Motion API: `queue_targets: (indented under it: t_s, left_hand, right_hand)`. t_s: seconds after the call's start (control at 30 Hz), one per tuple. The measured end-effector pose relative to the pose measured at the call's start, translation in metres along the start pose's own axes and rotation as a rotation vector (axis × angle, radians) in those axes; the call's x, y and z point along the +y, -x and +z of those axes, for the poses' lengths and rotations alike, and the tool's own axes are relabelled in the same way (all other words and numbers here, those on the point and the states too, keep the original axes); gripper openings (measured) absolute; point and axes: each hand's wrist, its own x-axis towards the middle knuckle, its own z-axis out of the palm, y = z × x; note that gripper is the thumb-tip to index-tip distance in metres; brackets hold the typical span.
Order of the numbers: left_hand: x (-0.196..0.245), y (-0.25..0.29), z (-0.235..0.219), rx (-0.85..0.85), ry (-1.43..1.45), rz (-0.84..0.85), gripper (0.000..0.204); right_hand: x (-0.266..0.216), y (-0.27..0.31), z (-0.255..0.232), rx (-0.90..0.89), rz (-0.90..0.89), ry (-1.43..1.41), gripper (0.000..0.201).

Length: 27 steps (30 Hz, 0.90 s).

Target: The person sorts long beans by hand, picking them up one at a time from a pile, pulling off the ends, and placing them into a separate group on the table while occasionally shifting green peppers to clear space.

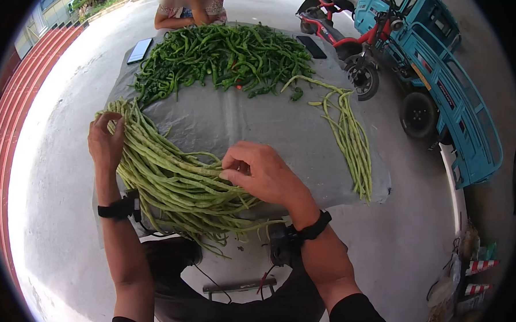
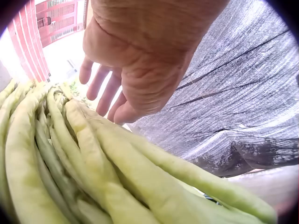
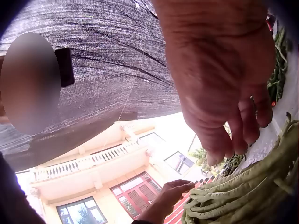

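A big bundle of long pale-green beans lies across the near left of the grey sheet. My left hand is at the bundle's far left end, its fingers loosely bent. In the left wrist view, those fingers hang down just behind the beans, with gaps between them. Over the bundle's right part is my right hand, with bent fingers and the thumb close above the beans. No bean shows between the right fingers in the right wrist view.
A heap of green peppers covers the far side, between a light-screened phone and a dark phone. A smaller bunch of long beans lies at the right. Another person leans at the far edge. A blue cargo tricycle stands beyond.
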Motion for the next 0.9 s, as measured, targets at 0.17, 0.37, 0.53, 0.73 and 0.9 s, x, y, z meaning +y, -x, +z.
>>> queue_targets:
  t_s: [0.17,0.37,0.53,0.73,0.9]
  left_hand:
    - [0.018,0.003,-0.008,0.066,0.018,0.053,0.018]
    - [0.03,0.008,-0.013,0.096,0.093,0.077,0.016]
    - [0.029,0.008,-0.009,0.101,0.194,0.076,0.013]
    - [0.035,0.008,-0.005,0.105,0.279,0.054,0.012]
    - [0.037,0.009,0.001,0.075,0.345,0.046,0.015]
  right_hand:
    - [0.038,0.01,-0.028,0.196,0.198,0.132,0.017]
    - [0.108,0.056,-0.088,0.509,0.446,0.523,0.017]
    - [0.146,0.101,-0.134,0.666,0.758,0.722,0.015]
    - [0.178,0.137,-0.147,0.671,0.931,0.792,0.01]
    - [0.192,0.141,-0.148,0.638,0.957,0.77,0.011]
